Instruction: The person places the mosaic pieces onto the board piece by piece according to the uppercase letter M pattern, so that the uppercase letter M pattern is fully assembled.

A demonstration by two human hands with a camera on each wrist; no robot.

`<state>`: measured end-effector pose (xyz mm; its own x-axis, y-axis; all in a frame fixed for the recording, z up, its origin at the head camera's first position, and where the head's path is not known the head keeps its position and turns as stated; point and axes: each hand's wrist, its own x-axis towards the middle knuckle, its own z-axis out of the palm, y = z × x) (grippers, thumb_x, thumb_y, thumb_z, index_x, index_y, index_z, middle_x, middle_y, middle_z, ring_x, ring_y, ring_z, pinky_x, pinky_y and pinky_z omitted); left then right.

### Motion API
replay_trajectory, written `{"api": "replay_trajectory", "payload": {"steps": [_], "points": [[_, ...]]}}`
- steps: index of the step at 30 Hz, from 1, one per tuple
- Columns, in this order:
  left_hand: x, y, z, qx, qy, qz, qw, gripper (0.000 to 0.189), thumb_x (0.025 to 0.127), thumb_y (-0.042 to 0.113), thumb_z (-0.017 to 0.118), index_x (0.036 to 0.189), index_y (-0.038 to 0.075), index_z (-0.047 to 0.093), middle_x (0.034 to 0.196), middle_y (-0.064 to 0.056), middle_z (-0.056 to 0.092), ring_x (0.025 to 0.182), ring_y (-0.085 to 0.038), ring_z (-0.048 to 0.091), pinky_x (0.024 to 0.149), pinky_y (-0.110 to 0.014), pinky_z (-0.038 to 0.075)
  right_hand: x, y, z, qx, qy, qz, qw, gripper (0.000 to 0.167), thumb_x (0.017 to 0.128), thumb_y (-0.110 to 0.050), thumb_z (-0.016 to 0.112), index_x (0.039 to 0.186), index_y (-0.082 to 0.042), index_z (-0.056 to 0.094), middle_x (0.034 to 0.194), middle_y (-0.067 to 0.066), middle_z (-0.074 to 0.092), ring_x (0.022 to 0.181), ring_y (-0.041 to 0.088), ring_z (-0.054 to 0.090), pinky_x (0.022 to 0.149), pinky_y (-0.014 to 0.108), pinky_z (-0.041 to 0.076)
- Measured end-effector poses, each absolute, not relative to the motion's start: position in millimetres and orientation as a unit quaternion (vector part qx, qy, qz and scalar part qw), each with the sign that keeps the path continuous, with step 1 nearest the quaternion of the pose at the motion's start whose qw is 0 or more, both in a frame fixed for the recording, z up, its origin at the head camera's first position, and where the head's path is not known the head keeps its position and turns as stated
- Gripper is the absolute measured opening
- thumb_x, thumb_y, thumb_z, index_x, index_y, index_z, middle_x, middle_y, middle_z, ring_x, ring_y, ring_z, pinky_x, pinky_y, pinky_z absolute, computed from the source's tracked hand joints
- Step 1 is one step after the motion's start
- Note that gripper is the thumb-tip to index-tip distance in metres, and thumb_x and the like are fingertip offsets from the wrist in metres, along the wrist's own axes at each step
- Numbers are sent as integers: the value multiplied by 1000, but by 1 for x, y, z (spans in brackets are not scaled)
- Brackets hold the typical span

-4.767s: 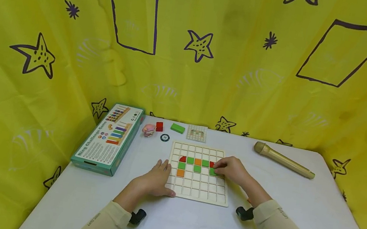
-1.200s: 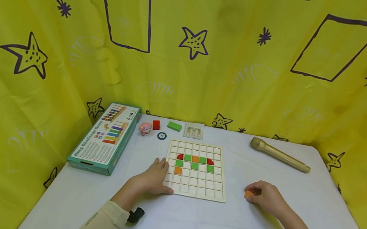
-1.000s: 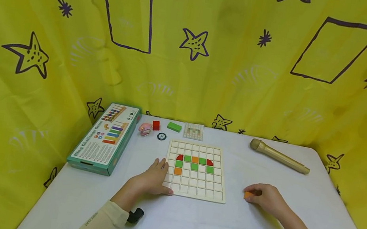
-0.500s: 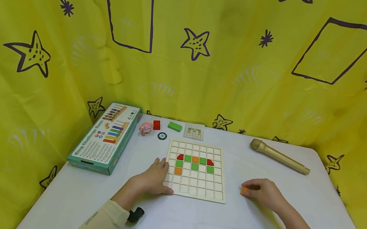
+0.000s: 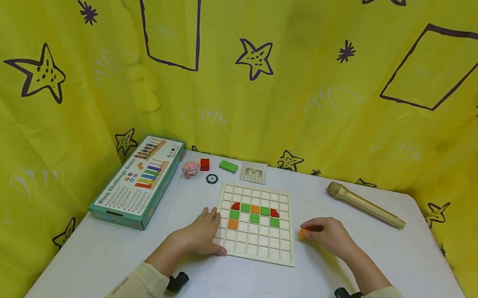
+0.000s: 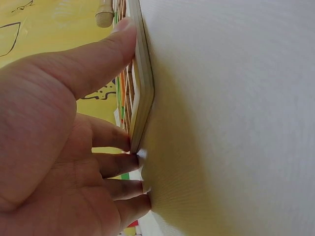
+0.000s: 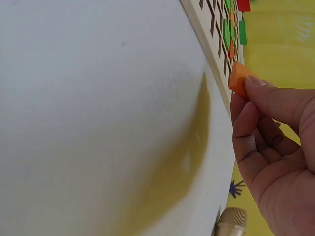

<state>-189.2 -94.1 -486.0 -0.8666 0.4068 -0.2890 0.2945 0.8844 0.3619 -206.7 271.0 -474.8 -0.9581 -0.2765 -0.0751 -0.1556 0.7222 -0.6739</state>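
Note:
A pale wooden grid board lies on the white table, with several green, orange and red pieces set in its squares. My left hand rests at the board's left edge and near corner, thumb on the near rim; in the left wrist view its fingers reach along the board's side. Just right of the board, my right hand pinches an orange square block between thumb and fingers. The right wrist view shows that orange block held above the table, close to the board's edge.
Behind the board lie a small pattern card, a green block, a red block, a pink figurine and a round dark token. A Ring Challenge Game box is at left, a gold microphone at right.
My right hand left the board's right side, took the orange block from the table at right, and has carried it left toward the board. The left hand stays in place.

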Motion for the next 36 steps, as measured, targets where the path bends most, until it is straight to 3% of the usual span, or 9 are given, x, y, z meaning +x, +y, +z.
{"api": "replay_trajectory", "payload": {"steps": [15, 36], "points": [[-189, -93, -488, 179, 953, 158, 186, 104, 83, 51, 79, 154, -7, 30, 163, -23, 21, 151, -43, 13, 118, -50, 26, -226, 231, -480, -127, 910, -377, 114, 10, 88, -7, 76, 98, -9, 79, 99, 2, 73, 94, 21, 61, 86, 39, 51], [-189, -93, -484, 184, 953, 158, 184, 104, 83, 50, 79, 153, -9, 31, 163, -24, 22, 150, -44, 14, 118, -50, 25, -233, 210, -485, -132, 906, -377, 140, 5, 89, -9, 77, 94, -10, 79, 95, -1, 71, 92, 19, 58, 83, 35, 49]]}}
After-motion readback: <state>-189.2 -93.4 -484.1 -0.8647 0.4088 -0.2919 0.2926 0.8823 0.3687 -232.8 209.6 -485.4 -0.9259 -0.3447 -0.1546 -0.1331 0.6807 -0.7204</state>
